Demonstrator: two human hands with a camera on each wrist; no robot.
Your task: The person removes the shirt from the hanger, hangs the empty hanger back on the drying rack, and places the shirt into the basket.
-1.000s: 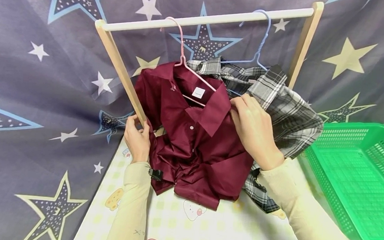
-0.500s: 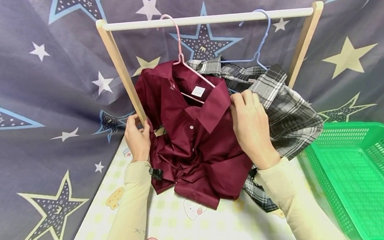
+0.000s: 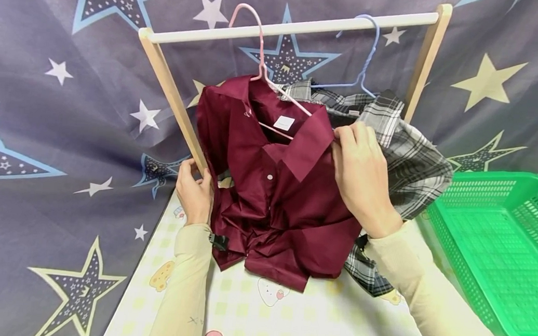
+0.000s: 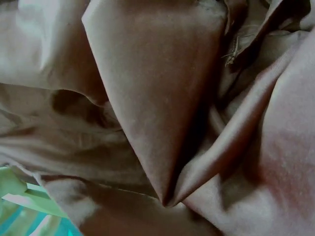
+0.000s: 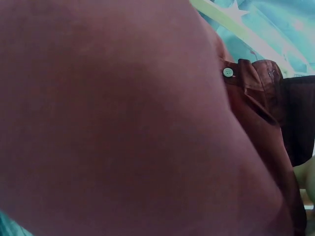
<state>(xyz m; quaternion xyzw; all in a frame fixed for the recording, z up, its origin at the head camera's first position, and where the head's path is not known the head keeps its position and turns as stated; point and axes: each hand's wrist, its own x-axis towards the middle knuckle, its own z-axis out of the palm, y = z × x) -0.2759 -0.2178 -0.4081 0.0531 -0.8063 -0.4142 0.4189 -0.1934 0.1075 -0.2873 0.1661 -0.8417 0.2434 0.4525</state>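
A maroon collared shirt (image 3: 306,202) hangs on a pink hanger (image 3: 262,53), whose hook arches well above the white bar (image 3: 189,35) of a small clothes rack. My right hand (image 3: 363,177) pinches the shirt at the shoulder beside its collar; the hanger's arm there is hidden under cloth. Low on the rack's left wooden post (image 3: 173,96), my left hand (image 3: 194,196) grips the wood. Maroon cloth (image 4: 147,88) fills most of the left wrist view. In the right wrist view, the shirt (image 5: 123,113) covers nearly everything, with a pale button (image 5: 228,72) showing.
Behind the maroon shirt, a grey plaid shirt (image 3: 414,168) hangs from a blue hanger (image 3: 368,55) on the same bar. A green plastic basket (image 3: 515,258) stands at the right on the patterned tablecloth (image 3: 286,325). A star-printed curtain (image 3: 89,124) forms the backdrop.
The pink hanger and maroon shirt have risen and shifted slightly right with my right hand, lifting the hook above the bar. My left hand stays on the post.
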